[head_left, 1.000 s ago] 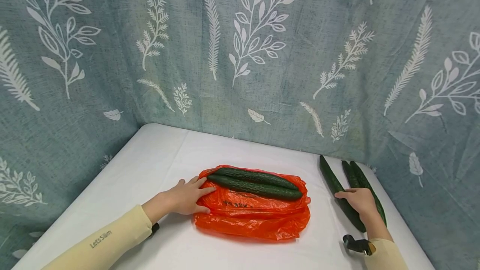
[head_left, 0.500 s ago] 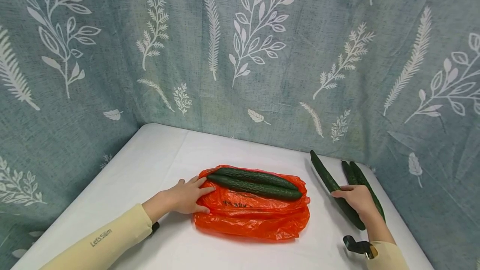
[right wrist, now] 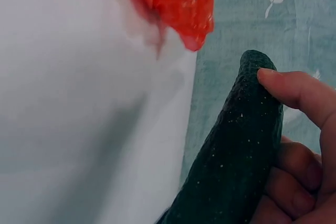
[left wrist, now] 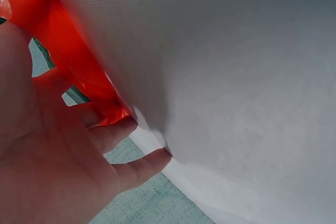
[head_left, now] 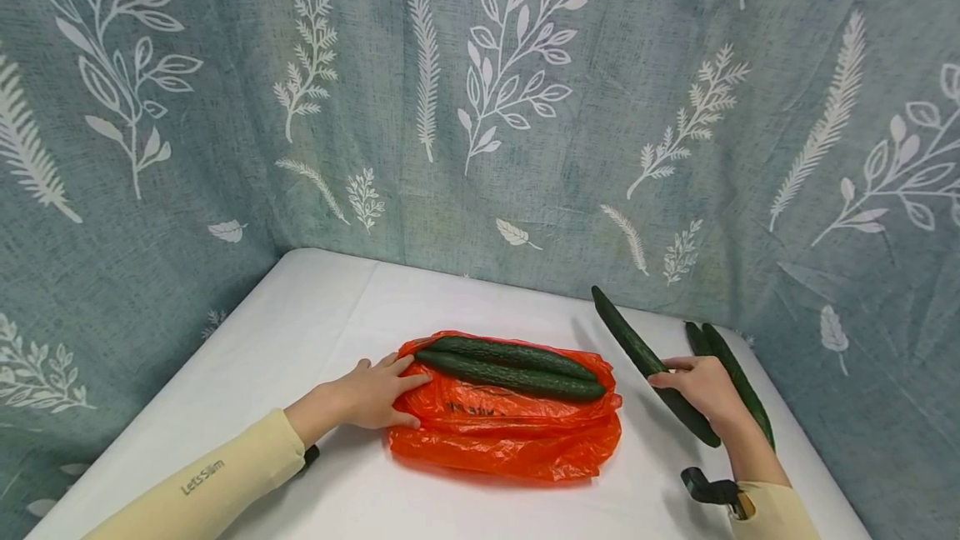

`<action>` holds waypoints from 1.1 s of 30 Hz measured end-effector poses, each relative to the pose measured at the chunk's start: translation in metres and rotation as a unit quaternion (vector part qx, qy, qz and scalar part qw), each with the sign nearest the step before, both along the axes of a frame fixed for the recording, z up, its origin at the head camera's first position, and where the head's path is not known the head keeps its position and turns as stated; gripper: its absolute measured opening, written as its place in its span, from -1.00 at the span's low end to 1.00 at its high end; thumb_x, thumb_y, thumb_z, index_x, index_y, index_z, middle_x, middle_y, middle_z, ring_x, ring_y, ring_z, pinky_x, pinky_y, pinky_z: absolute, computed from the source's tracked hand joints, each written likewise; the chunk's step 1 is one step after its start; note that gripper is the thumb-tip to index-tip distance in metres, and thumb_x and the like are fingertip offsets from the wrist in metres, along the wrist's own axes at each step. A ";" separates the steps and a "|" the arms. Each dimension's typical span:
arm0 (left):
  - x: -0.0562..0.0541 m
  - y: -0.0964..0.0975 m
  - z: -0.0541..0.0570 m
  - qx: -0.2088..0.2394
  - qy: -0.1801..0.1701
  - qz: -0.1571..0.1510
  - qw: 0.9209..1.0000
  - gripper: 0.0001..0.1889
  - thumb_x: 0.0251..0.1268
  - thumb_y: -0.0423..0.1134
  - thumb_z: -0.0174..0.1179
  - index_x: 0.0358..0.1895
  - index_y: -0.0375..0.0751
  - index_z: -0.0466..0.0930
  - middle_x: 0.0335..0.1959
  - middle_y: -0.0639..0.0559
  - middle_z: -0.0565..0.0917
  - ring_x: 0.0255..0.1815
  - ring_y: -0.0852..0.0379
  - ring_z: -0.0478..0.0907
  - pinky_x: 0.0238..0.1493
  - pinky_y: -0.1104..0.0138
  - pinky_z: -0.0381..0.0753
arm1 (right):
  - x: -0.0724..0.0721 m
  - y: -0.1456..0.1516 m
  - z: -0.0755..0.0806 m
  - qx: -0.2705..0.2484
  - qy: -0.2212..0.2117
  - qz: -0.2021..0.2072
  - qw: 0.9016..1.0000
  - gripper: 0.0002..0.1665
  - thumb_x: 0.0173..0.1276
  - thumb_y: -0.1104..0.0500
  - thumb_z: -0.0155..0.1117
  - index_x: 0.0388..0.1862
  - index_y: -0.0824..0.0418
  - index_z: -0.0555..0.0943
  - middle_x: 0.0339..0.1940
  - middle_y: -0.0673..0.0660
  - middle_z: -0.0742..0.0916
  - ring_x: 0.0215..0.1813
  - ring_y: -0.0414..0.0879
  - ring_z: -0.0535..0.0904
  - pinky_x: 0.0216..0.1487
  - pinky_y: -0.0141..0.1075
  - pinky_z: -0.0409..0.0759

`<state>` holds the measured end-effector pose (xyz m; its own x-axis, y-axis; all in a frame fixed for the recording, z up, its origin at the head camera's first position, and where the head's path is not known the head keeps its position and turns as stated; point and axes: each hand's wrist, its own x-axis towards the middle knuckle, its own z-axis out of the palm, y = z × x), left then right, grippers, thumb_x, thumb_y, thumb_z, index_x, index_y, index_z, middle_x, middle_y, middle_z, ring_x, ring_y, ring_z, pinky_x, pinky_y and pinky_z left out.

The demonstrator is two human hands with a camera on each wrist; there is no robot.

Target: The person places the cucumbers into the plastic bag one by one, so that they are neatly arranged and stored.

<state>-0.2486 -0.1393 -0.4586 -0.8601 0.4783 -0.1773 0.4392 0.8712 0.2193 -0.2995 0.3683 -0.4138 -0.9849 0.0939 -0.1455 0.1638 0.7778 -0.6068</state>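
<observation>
A long dark green cucumber [head_left: 628, 340] is gripped near its middle by my right hand [head_left: 701, 390]. Its far end tilts up, and a shadow lies on the table beneath. In the right wrist view the thumb presses along the bumpy skin of the cucumber [right wrist: 231, 156] while the other fingers curl under it. My left hand [head_left: 371, 394] has its fingers spread against the left end of a red plastic bag [head_left: 502, 448]. Two cucumbers [head_left: 517, 369] lie side by side on the bag. The left wrist view shows fingertips [left wrist: 157, 161] on the white cloth beside the bag [left wrist: 73, 51].
Two more cucumbers [head_left: 738, 373] lie at the right edge of the white table [head_left: 330, 490], partly behind my right hand. A blue-green curtain [head_left: 420, 215] with white leaf prints stands around the back and sides.
My right hand has lifted the cucumber off the table and carried it left toward the bag, its far end rising. The left hand and the bag have stayed in place.
</observation>
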 end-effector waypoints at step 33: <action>-0.002 -0.001 0.001 0.001 -0.003 0.000 1.000 -0.18 0.23 0.35 0.23 0.53 0.16 0.31 0.60 -0.16 0.19 0.60 -0.23 0.09 0.38 -0.35 0.17 | 0.009 -0.082 0.028 -0.022 0.017 0.193 0.981 -0.42 0.10 0.13 0.56 0.13 0.29 0.71 -0.71 -0.06 0.23 -0.61 -0.17 0.07 -0.55 -0.31 0.16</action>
